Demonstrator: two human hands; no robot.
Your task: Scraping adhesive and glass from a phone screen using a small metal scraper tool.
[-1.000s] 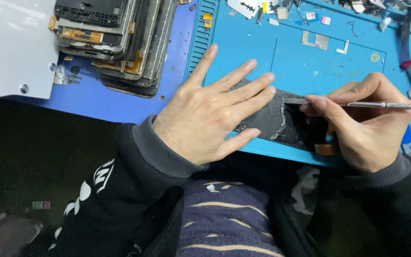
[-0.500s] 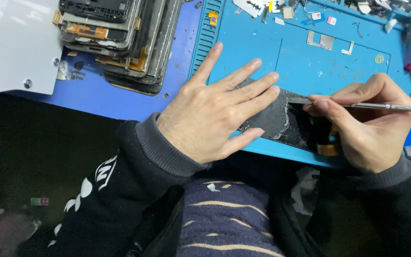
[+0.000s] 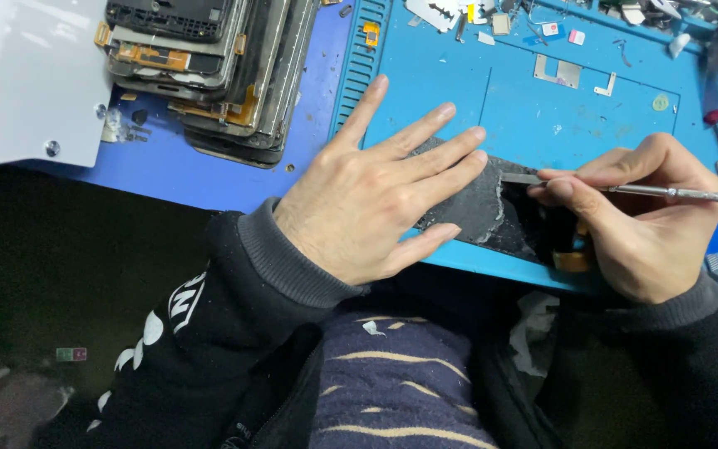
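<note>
**Scraping the panel: flat hand, shallow blade**

Centre of the frame: a dark panel (image 3: pixel 479 204) lies on the blue mat (image 3: pixel 459 91), near its lower edge. The left hand (image 3: pixel 367 199) lies spread wide and flat over the panel's left part, fingers fanned, pinning it down and gripping nothing. The right hand (image 3: pixel 625 220), at centre right, pinches a thin metal tool (image 3: pixel 625 189) pen-fashion, the tip meeting the panel where grey, crusted residue (image 3: pixel 475 208) gives way to bare black.

To do this well, as I judge it: keep the tool low, almost parallel to the surface, so the tip shaves under the residue and does not dig in. Work in short strokes with light pressure. The orange flex (image 3: pixel 571 259) at the panel's lower right edge sits just beside the right fingers and looks easy to nick. Keep the left fingertips off the blade's line; they lie close to the tip.

A stack of stripped screens (image 3: pixel 209 75) sits at upper left, well apart, and small loose parts (image 3: pixel 558 71) lie along the top of the mat.
</note>
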